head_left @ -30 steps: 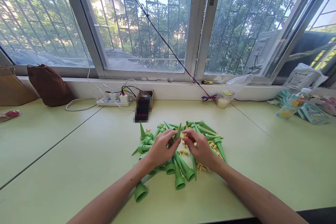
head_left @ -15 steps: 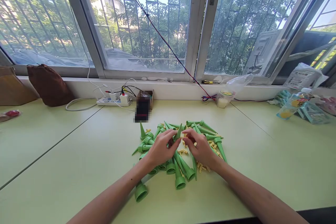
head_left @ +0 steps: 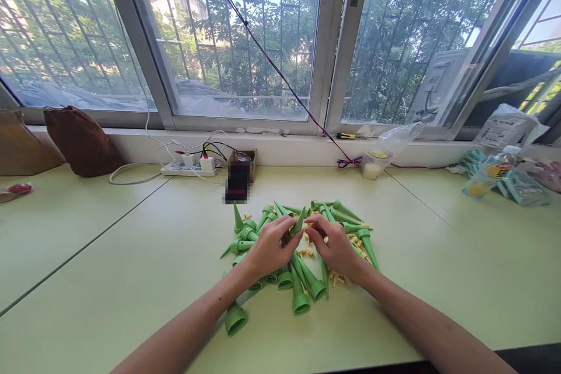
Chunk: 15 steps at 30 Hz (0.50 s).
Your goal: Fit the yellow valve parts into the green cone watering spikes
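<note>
A heap of green plastic cone spikes [head_left: 302,289] lies on the pale green table [head_left: 131,257], mixed with several small yellow pieces [head_left: 335,277]. Over the heap, my left hand [head_left: 269,248] is closed around one green spike [head_left: 298,223], its tip pointing up and away. My right hand [head_left: 335,245] sits just to the right of it, fingers pinched together near the spike's side. What the pinch holds is too small to make out. One spike [head_left: 235,318] lies apart, near my left forearm.
A power strip [head_left: 188,170] with cables and a small dark box [head_left: 239,178] sit at the back under the window. A brown pouch [head_left: 79,140] lies at far left. A small jar [head_left: 372,168] and plastic packets [head_left: 504,175] sit at right.
</note>
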### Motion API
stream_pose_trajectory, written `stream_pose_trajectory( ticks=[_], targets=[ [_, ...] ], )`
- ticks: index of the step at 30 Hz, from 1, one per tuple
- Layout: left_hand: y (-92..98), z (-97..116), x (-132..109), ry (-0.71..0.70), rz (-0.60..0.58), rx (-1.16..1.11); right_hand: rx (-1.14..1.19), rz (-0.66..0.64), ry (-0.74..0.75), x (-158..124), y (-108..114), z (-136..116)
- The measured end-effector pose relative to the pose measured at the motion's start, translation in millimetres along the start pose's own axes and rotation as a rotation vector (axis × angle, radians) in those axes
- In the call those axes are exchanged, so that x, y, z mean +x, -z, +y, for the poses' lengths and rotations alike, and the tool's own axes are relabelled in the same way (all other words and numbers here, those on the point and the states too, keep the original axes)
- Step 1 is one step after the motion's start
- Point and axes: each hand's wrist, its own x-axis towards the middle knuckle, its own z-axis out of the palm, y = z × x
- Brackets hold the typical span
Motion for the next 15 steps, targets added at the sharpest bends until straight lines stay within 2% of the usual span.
stream_pose_trajectory(
  ticks=[15],
  targets=[
    [-0.4, -1.4, -1.3, -0.025, -0.007, -0.009, 0.007, 0.009, -0.021, 1.2, -0.6, -0.5]
  ],
)
